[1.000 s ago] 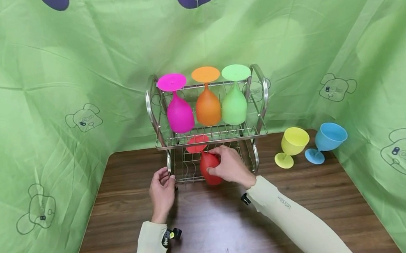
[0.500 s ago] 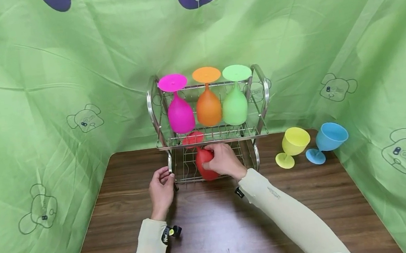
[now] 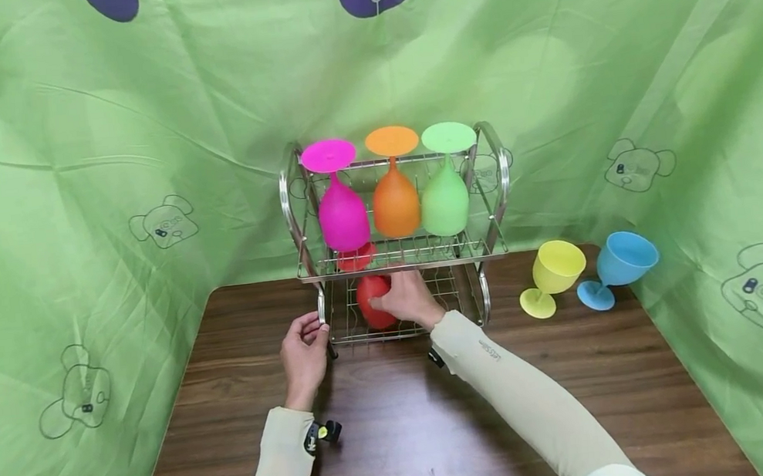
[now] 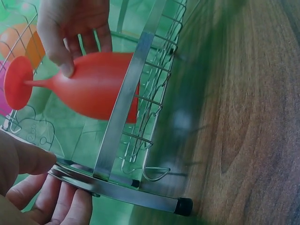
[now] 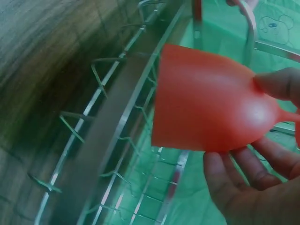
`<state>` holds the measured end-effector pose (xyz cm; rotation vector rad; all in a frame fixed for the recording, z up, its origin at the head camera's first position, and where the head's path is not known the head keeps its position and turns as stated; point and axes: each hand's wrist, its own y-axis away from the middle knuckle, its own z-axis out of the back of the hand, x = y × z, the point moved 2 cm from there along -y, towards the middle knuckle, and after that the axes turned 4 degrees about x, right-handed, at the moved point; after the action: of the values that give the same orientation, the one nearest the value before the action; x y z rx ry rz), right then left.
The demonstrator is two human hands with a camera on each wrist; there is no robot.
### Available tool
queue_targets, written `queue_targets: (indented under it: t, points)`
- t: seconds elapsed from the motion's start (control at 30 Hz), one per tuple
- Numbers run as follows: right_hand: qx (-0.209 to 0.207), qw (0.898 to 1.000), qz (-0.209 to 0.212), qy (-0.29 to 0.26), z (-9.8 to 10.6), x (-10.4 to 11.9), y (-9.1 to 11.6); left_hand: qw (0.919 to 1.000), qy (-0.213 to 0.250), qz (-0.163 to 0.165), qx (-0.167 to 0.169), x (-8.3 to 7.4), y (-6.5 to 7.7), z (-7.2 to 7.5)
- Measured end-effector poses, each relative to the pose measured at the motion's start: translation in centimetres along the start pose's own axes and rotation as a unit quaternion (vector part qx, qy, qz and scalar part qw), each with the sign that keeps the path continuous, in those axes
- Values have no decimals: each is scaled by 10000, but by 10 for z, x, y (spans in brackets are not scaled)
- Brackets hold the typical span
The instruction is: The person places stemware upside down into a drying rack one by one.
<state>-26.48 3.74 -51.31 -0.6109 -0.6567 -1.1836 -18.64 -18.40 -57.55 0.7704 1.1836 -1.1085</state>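
Observation:
My right hand (image 3: 407,297) holds a red goblet (image 3: 374,302) by its bowl, thumb on one side and fingers on the other. The red goblet (image 4: 96,84) is upside down, its foot toward the upper shelf and its rim over the lower wire shelf (image 5: 136,187) of the metal dish rack (image 3: 399,269). In the head view the upper shelf partly hides its foot. My left hand (image 3: 304,355) grips the rack's left leg, thumb and fingers around the metal frame (image 4: 136,194) in the left wrist view.
On the upper shelf stand a magenta goblet (image 3: 343,215), an orange goblet (image 3: 395,205) and a light green goblet (image 3: 445,202), all upside down. A yellow goblet (image 3: 557,266) and a blue goblet (image 3: 624,259) stand upright on the wooden table (image 3: 401,422), right of the rack.
My right hand has carried the red goblet left and farther back, in under the upper shelf. My left hand stays on the rack's leg.

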Motion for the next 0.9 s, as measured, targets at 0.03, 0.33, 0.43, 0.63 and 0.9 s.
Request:
queue_targets:
  t: [0.03, 0.33, 0.43, 0.63, 0.9]
  points:
    - [-23, 10000, 55, -57, -3, 0, -2, 10000, 21, -5, -13, 0, -1, 1]
    - [-262, 9988, 217, -349, -22, -11, -13, 10000, -36, -21, 3, -1, -2, 1]
    - [-269, 9988, 142, -372, -26, -16, -15, 10000, -31, -5, 11, -1, -1, 0]
    - [-372, 9984, 219, -366, -30, -20, -17, 10000, -46, 51, 25, 0, -1, 0]
    - [-396, 9973, 301, -532, -35, -22, -19, 10000, 33, 72, 44, 1, 0, 0]
